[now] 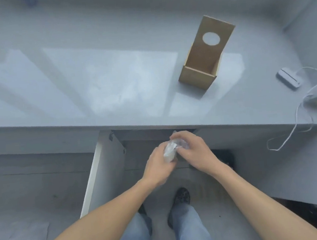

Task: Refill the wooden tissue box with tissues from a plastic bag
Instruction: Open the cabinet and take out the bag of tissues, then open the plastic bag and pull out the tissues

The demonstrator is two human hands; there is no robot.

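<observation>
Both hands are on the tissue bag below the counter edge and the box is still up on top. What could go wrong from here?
1. The left hand and right hand work the plastic bag in mid-air over the floor; loosened tissues may drop.
2. The wooden tissue box lies tipped on the counter, unsteadied; pushing tissues in one-handed might slide it.
3. The open cabinet door stands by the left arm and could be bumped.

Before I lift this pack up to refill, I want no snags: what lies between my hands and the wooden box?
In the head view, only the counter's front edge and bare countertop lie between the hands' tissue pack and the wooden box.
</observation>
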